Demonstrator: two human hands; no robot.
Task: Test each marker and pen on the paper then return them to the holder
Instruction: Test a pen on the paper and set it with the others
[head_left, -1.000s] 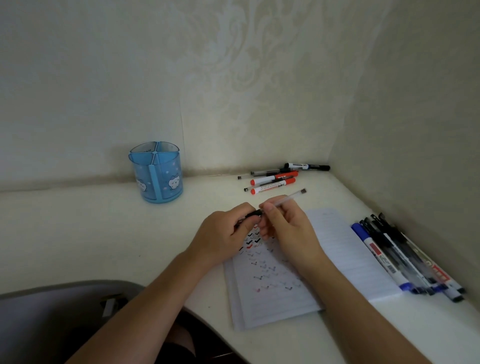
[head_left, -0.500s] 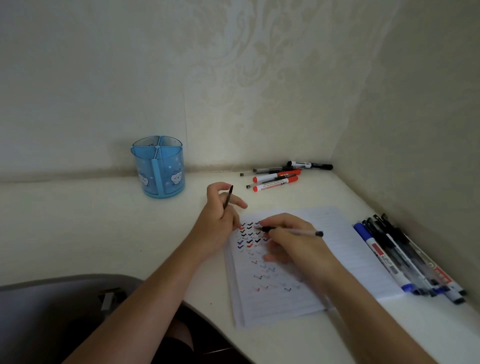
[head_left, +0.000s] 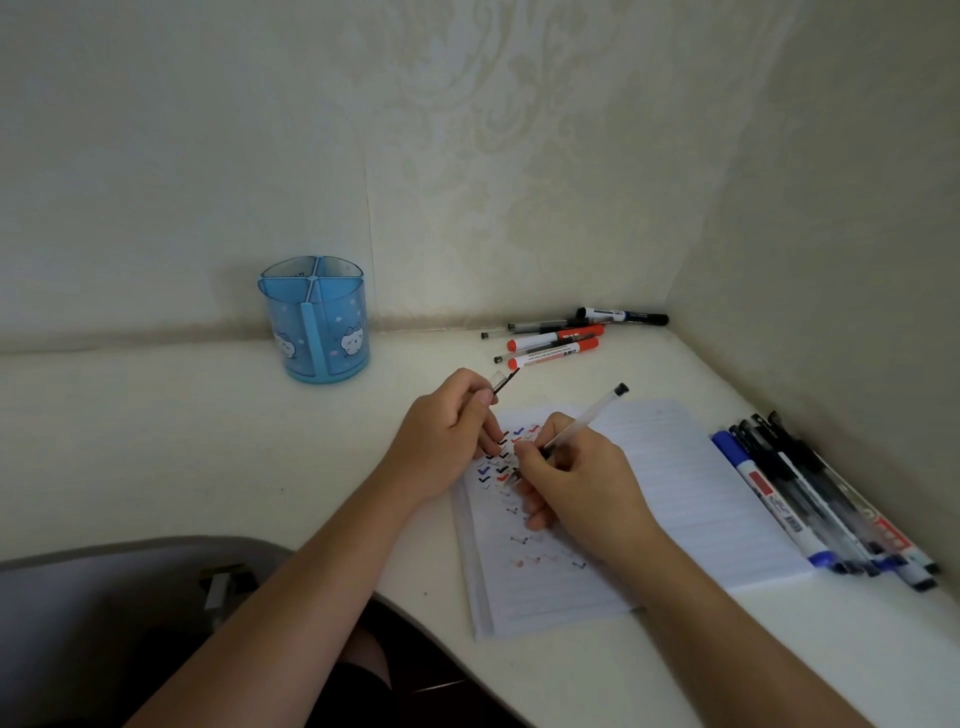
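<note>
My right hand (head_left: 576, 483) grips a clear gel pen (head_left: 587, 415), its tip down on the lined paper (head_left: 691, 488) among rows of black, blue and red tick marks. My left hand (head_left: 447, 441) rests at the paper's left edge and pinches the pen's cap (head_left: 505, 382). The blue divided holder (head_left: 317, 322) stands at the back left by the wall, with nothing sticking out of it.
Several pens and red markers (head_left: 558, 343) lie at the back near the corner. Another bunch of pens and markers (head_left: 810, 499) lies along the right wall beside the paper. A grey chair (head_left: 104, 597) is at the lower left, below the curved desk edge.
The pen has been uncapped; my left hand took the cap away to the left. My right hand brought the pen down to the paper and has tilted its back end upward.
</note>
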